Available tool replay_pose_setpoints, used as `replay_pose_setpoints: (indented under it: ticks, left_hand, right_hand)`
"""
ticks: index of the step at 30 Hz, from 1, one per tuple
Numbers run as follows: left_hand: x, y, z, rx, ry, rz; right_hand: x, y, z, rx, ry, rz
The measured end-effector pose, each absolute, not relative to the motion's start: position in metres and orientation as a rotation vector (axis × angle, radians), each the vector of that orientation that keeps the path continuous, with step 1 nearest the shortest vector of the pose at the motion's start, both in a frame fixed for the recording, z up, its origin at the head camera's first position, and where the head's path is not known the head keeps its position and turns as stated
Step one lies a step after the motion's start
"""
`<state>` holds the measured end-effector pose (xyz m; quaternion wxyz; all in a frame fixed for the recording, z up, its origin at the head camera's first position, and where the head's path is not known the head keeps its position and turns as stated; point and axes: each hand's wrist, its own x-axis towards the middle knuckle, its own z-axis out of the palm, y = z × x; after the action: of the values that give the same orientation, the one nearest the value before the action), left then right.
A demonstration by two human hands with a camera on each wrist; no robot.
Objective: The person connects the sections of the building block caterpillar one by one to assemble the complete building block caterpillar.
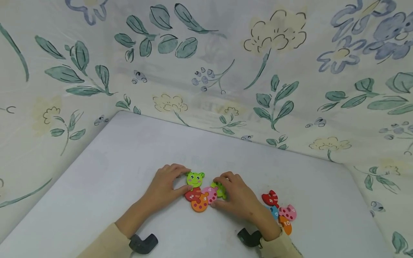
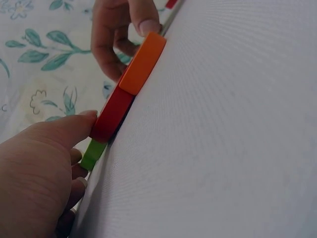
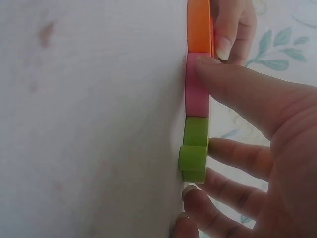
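Note:
A row of joined wooden caterpillar puzzle pieces lies flat on the white table: a green smiling head (image 1: 195, 179), a red piece (image 1: 191, 196) marked 2, an orange piece (image 1: 199, 205) marked 3, a pink piece (image 1: 211, 195) and a green piece (image 1: 221, 190). My left hand (image 1: 164, 184) holds the row's left end, thumb at the red piece and fingers at the head. At the other end my right hand (image 1: 238, 196) grips the green and pink pieces, its thumb against the pink edge (image 3: 197, 89). My right fingers partly cover the green piece in the head view.
Right of my right hand lie more puzzle pieces: a red one (image 1: 269, 198), a blue one (image 1: 274, 212), a pink one (image 1: 288, 212) and an orange one (image 1: 285, 224) marked 10. Floral cloth (image 1: 209, 104) rises behind the white table (image 1: 155, 143). Dark mounts sit by both wrists.

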<state>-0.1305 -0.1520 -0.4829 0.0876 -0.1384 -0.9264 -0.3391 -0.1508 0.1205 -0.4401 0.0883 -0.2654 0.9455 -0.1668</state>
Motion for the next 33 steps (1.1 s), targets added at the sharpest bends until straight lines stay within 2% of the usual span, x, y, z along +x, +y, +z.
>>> replay_pose_setpoints:
  ticks: [25,33]
  left_hand:
    - [-0.132,-0.148,-0.484,-0.415,-2.78,-1.002]
    - [-0.13,-0.152,-0.481,-0.409,-2.771,-0.995]
  right_hand:
    - [-0.152,0.124,-0.438,-0.743,2.781,-0.493]
    - [-0.148,0.145,-0.421,-0.729,2.685,-0.567]
